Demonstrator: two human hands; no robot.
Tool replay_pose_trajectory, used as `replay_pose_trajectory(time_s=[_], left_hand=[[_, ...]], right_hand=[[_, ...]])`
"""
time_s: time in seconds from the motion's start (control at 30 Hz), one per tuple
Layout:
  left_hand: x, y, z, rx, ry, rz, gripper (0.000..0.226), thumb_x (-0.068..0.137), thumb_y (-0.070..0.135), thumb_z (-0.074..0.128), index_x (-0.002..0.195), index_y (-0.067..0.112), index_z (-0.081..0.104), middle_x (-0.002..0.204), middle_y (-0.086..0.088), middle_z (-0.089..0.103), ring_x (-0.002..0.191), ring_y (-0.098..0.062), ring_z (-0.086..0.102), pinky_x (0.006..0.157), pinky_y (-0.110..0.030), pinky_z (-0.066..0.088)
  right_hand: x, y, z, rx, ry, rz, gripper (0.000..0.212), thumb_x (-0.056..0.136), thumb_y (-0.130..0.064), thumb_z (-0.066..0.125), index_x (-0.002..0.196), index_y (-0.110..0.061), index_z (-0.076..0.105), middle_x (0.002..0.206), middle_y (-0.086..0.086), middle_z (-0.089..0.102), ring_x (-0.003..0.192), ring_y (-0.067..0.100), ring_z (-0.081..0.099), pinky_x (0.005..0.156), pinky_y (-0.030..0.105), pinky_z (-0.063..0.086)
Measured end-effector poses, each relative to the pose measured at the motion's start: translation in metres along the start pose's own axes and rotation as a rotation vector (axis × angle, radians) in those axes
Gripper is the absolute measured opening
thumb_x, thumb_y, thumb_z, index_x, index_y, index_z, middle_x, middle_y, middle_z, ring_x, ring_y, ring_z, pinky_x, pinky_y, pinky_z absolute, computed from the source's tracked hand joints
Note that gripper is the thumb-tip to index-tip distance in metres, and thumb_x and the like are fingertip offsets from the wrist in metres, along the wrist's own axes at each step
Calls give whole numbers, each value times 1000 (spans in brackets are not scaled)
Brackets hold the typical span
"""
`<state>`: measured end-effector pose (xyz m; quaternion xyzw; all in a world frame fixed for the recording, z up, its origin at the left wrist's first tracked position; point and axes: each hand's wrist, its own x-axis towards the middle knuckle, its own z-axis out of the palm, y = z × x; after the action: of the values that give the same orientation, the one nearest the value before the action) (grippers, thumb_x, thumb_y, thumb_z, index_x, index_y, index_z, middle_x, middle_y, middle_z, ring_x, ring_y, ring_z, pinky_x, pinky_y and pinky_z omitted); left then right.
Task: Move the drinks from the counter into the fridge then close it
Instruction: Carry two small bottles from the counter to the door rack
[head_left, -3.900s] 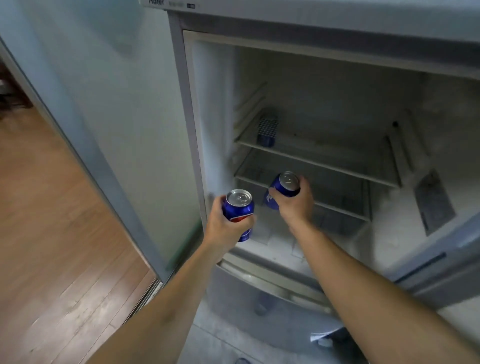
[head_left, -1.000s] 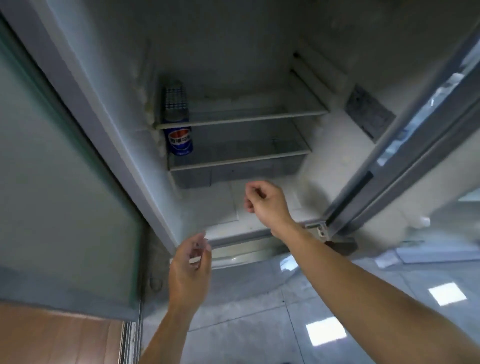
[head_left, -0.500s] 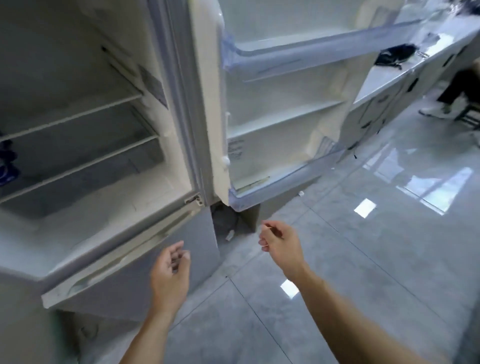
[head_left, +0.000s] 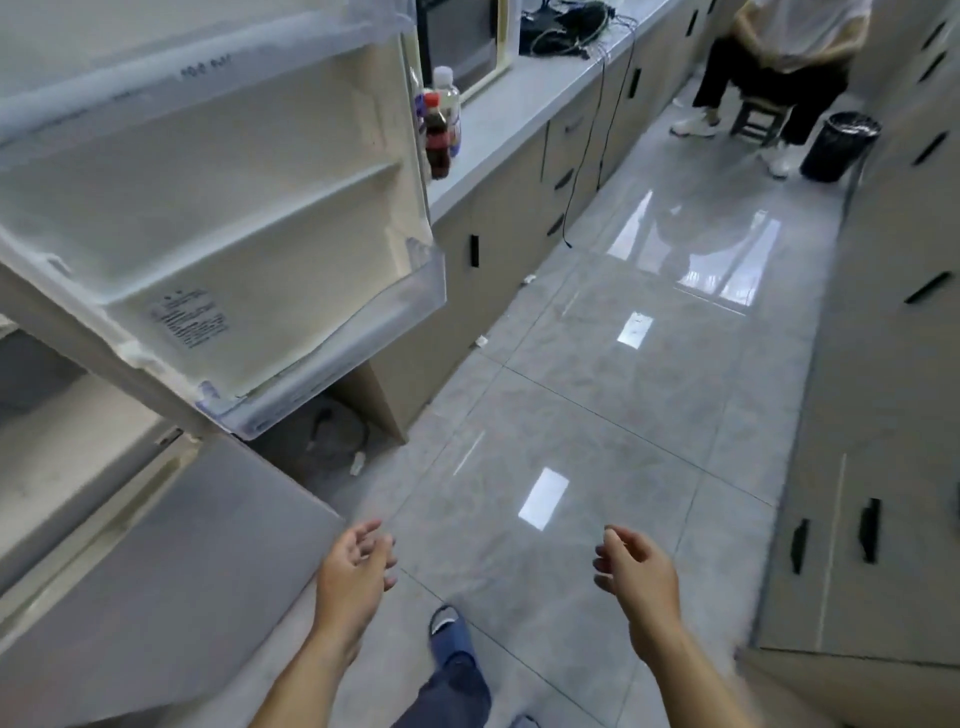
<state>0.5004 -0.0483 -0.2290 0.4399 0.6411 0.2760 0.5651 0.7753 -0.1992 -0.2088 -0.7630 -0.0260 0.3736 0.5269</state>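
The fridge door (head_left: 218, 218) stands wide open at the left, its inner shelves bare. Just past its edge, a dark cola bottle with a red cap (head_left: 436, 137) and a clear water bottle with a white cap (head_left: 451, 96) stand on the grey counter (head_left: 514, 98). My left hand (head_left: 356, 569) and my right hand (head_left: 636, 569) hang low over the floor, fingers loosely curled, holding nothing. The fridge's inside and the cans are out of view.
A microwave (head_left: 462, 36) and a tangle of cables (head_left: 569, 26) sit further along the counter. A person sits on a stool (head_left: 758, 111) at the far end beside a black bin (head_left: 839, 145). Cabinets (head_left: 893, 415) line the right. My foot in a blue slipper (head_left: 452, 636) is on the tiled floor.
Both cans were left in the fridge and my hands came away bare. The view swung right, from the fridge interior to the open door, the counter and the floor.
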Motion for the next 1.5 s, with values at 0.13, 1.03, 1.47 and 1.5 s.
replay_pose_trajectory(time_s=[0.13,1.03,1.47,1.5], left_hand=[[18,-2,9,42,2,-70,16,92,20,67,106,28,67,93,-5,73,78,-14,68,58,-26,55],[213,237,190,-121,162,116,18,93,20,67,106,32,68,92,2,74,84,-10,71,66,-23,58],[276,367,279,-200,467,192,26,94,16,63,116,30,62,108,4,67,90,-10,66,65,-21,56],[281,371,279,-203,484,196,28,94,15,63,116,32,61,110,5,66,89,-12,66,64,-21,55]], right_hand=[[14,19,-16,-7,54,93,9,94,-16,63,97,-13,71,82,12,71,67,21,66,57,32,55],[318,-331,206,-96,-427,-252,8,96,-23,60,98,-22,67,87,4,69,76,14,65,69,29,58],[413,-449,272,-176,-794,-334,9,94,-14,59,96,-15,69,68,-1,61,60,11,56,62,31,50],[417,-452,280,-187,-811,-339,9,94,-15,60,94,-17,68,69,-1,62,61,11,57,62,32,52]])
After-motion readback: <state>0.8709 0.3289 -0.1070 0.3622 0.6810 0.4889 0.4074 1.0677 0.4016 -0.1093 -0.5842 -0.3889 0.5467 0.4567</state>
